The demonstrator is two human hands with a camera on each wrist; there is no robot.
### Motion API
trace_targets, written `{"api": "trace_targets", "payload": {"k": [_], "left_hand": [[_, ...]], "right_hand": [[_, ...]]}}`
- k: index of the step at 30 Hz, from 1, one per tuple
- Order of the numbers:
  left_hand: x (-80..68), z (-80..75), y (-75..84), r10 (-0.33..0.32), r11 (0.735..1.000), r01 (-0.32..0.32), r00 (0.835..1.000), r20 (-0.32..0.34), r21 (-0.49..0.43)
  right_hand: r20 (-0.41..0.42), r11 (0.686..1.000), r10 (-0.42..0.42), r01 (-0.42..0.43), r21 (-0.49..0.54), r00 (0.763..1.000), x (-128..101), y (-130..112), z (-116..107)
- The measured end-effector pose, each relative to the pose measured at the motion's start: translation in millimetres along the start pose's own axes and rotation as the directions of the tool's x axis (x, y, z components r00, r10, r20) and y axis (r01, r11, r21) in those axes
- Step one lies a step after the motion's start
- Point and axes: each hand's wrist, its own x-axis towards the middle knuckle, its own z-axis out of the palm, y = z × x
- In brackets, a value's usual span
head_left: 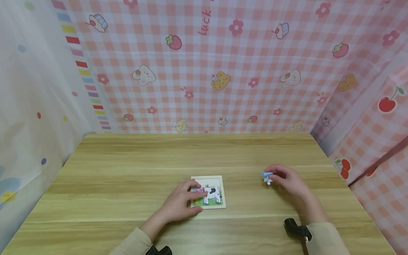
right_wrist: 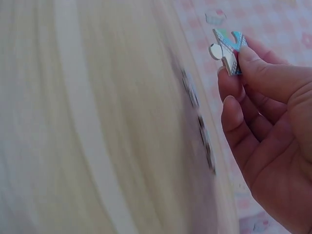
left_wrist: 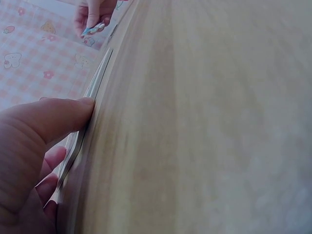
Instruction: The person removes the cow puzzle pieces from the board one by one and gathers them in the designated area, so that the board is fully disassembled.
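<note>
A square, pale-framed cow puzzle (head_left: pixel 214 202) lies flat on the table, its upper part pale and its lower part showing a black-and-white cow on grass. My left hand (head_left: pixel 181 200) rests on its left side, fingers spread over the picture. In the left wrist view the thumb (left_wrist: pixel 68 117) touches the edge of the puzzle board (left_wrist: pixel 100 73). Off to the right, my right hand (head_left: pixel 291 182) pinches a small blue-and-white jigsaw piece (head_left: pixel 266 176) between thumb and fingers. The right wrist view shows that jigsaw piece (right_wrist: pixel 229 53) held up, its rounded knob pointing left.
Two thin flat things (right_wrist: pixel 207 146) lie on the table in the right wrist view, too blurred to name. The wooden table (head_left: pixel 143 156) ends at a pink checked cloth (head_left: pixel 197 102) behind, with more cloth hanging at both sides.
</note>
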Motion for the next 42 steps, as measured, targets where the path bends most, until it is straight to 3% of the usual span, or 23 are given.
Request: {"api": "trace_targets", "payload": {"k": [7,15,21,27,35,42], "left_hand": [[0.3,0.6,-1.0,0.009,1.000,-0.009,1.000,-0.005,0.006],[0.3,0.4,-0.4,0.012,1.000,-0.012,1.000,-0.007,0.007],[0.1,0.6,-1.0,0.014,1.000,-0.014,1.000,-0.006,0.003],[0.4,1.3,-1.8,0.016,1.000,-0.016,1.000,-0.010,0.004],[0.5,0.9,-0.8,0.013,1.000,-0.013,1.000,-0.005,-0.002],[0.3,1.7,-2.7,0.016,1.000,-0.016,1.000,-0.006,0.008]], "right_hand": [[-0.092,0.999,0.032,-0.035,-0.027,0.995,-12.3,12.0,-16.6],[-0.171,0.985,0.144,-0.158,-0.070,0.975,-23.9,22.3,-36.7],[-0.221,0.939,0.187,-0.240,-0.245,0.957,-30.0,30.3,-46.5],[-0.213,0.900,0.236,-0.296,-0.320,0.948,-27.8,32.0,-46.3],[-0.239,0.897,0.159,-0.241,-0.371,0.958,-24.9,39.5,-46.8],[-0.242,0.887,0.167,-0.253,-0.386,0.956,-24.1,41.9,-46.4]]}}
